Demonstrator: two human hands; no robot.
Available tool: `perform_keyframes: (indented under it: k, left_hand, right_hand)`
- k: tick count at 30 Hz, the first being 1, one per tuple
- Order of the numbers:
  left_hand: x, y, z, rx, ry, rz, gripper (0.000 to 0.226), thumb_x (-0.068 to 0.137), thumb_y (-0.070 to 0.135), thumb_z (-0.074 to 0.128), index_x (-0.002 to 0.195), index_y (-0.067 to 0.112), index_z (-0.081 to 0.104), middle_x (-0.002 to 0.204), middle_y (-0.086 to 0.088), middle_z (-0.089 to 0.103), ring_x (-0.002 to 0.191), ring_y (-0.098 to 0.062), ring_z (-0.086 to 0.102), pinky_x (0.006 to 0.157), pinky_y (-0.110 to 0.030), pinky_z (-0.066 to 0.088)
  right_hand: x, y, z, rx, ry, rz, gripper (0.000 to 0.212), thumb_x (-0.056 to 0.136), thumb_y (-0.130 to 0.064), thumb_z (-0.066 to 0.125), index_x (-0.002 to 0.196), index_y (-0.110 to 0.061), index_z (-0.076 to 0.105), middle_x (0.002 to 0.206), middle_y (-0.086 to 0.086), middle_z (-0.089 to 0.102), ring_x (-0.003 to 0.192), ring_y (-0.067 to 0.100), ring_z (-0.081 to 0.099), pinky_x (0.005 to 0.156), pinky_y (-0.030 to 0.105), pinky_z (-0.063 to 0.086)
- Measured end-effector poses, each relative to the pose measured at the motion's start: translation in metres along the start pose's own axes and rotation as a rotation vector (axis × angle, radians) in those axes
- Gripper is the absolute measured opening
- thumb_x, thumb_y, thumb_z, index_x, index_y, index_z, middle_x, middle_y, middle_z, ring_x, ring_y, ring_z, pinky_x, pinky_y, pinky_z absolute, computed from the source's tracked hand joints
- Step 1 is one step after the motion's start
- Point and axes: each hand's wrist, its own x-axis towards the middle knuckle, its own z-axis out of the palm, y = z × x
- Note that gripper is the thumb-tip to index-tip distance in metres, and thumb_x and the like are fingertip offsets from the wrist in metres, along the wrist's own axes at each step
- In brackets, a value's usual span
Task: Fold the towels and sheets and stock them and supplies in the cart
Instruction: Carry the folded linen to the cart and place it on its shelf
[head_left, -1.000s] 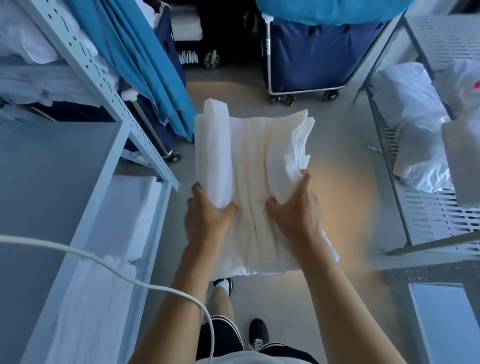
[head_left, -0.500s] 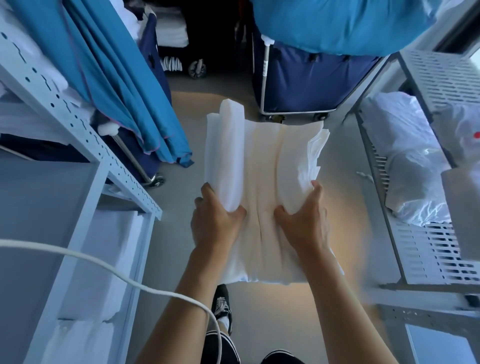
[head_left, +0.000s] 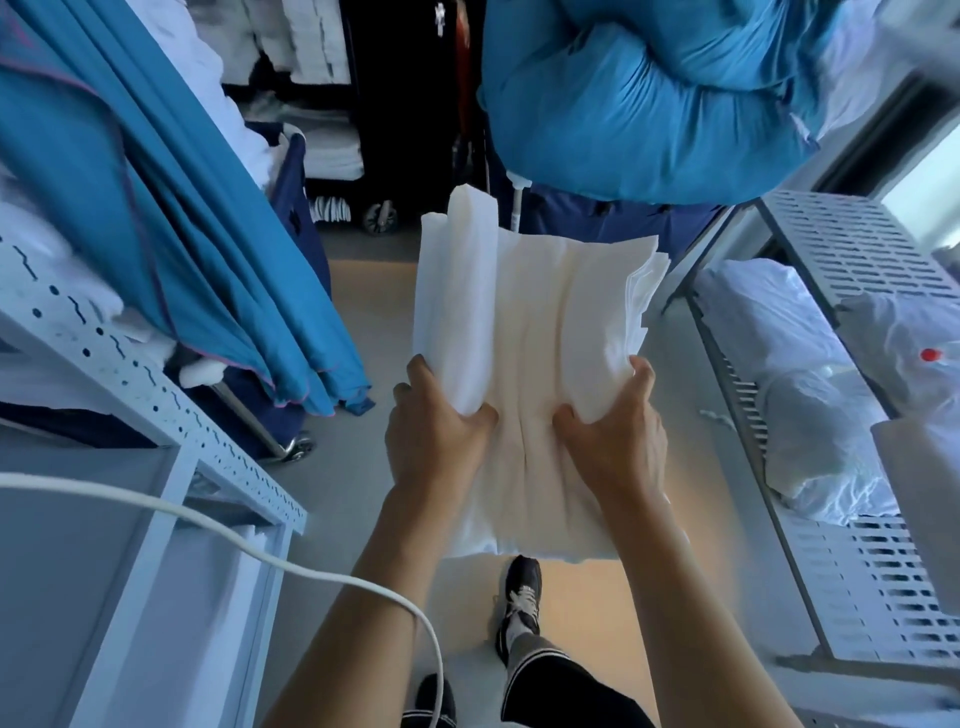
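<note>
- gripping a stack of folded white sheets (head_left: 540, 332) with both hands, held out flat in front of the body above the grey floor (head_left: 363, 270), at frame centre.
- left hand (head_left: 434, 441) clamps the stack's near-left corner: thumb pressed on top, fingers curled under and round the rolled left fold.
- right hand (head_left: 618, 441) clamps the near-right corner the same way, thumb on top, fingers wrapped round the layered right edge.
- thumbs lie near each other, apart; the cloth puckers into long creases between them.
- stack's far edge points to 12 o'clock; loose layered edges fan out along its right side.
- at 9 o'clock: pale perforated metal shelving (head_left: 156, 395), touching nothing held.
- at 10 o'clock: teal cloth (head_left: 171, 218) draped over a navy wheeled laundry cart (head_left: 291, 208).
- at 1 o'clock: a bulging teal laundry bag (head_left: 649, 98), above and beyond the stack.
- at 3 o'clock: slotted wire shelf (head_left: 878, 582) bearing plastic-wrapped white bundles (head_left: 810, 415).
- at 7 o'clock: white cable (head_left: 218, 525) arcs across the lower left, passing over the left forearm.
- at 6 o'clock: dark sneaker (head_left: 522, 587) on the floor below the stack's near edge; a second shoe is barely in view at the bottom.
</note>
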Motion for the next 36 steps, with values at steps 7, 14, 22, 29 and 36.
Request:
perform_keyframes:
  k: [7, 14, 22, 29, 36]
  left_hand:
    - [0.074, 0.021, 0.042, 0.027, 0.012, -0.008, 0.073, 0.074, 0.041, 0.079, 0.130, 0.014, 0.042, 0.110, -0.011, 0.058, 0.096, -0.037, 0.062, 0.076, -0.040, 0.049]
    - [0.166, 0.044, 0.120, 0.080, -0.037, -0.096, 0.071, 0.075, 0.039, 0.078, 0.130, 0.012, 0.042, 0.109, -0.011, 0.057, 0.094, -0.038, 0.061, 0.073, -0.037, 0.046]
    - [0.268, 0.084, 0.196, 0.115, -0.081, -0.207, 0.072, 0.073, 0.044, 0.078, 0.129, 0.016, 0.042, 0.109, -0.007, 0.057, 0.084, -0.027, 0.047, 0.071, -0.034, 0.040]
    - [0.340, 0.105, 0.200, 0.110, -0.008, -0.256, 0.072, 0.073, 0.043, 0.078, 0.130, 0.015, 0.042, 0.109, -0.008, 0.057, 0.088, -0.031, 0.056, 0.069, -0.034, 0.043]
    - [0.412, 0.107, 0.171, 0.100, 0.110, -0.312, 0.072, 0.075, 0.041, 0.077, 0.132, 0.014, 0.042, 0.112, -0.010, 0.058, 0.097, -0.037, 0.060, 0.079, -0.043, 0.052]
  right_hand:
    - [0.083, 0.000, 0.039, 0.004, -0.006, -0.010, 0.089, 0.067, -0.049, 0.068, 0.142, -0.029, 0.024, 0.092, -0.005, 0.055, 0.091, 0.036, 0.063, 0.076, 0.036, 0.037]
    - [0.194, 0.021, 0.097, 0.009, -0.101, 0.013, 0.085, 0.067, -0.048, 0.065, 0.139, -0.029, 0.024, 0.081, -0.014, 0.052, 0.075, 0.024, 0.047, 0.071, 0.035, 0.037]
    - [0.322, 0.033, 0.144, -0.027, -0.187, 0.033, 0.081, 0.068, -0.044, 0.065, 0.138, -0.030, 0.026, 0.081, -0.012, 0.056, 0.073, 0.027, 0.051, 0.068, 0.037, 0.039]
    - [0.401, -0.004, 0.177, 0.021, -0.264, -0.021, 0.080, 0.069, -0.043, 0.066, 0.137, -0.032, 0.024, 0.080, -0.014, 0.056, 0.074, 0.029, 0.053, 0.068, 0.036, 0.040]
    - [0.455, -0.073, 0.220, 0.098, -0.314, -0.129, 0.078, 0.067, -0.040, 0.065, 0.134, -0.033, 0.025, 0.082, -0.014, 0.056, 0.076, 0.031, 0.055, 0.068, 0.038, 0.043]
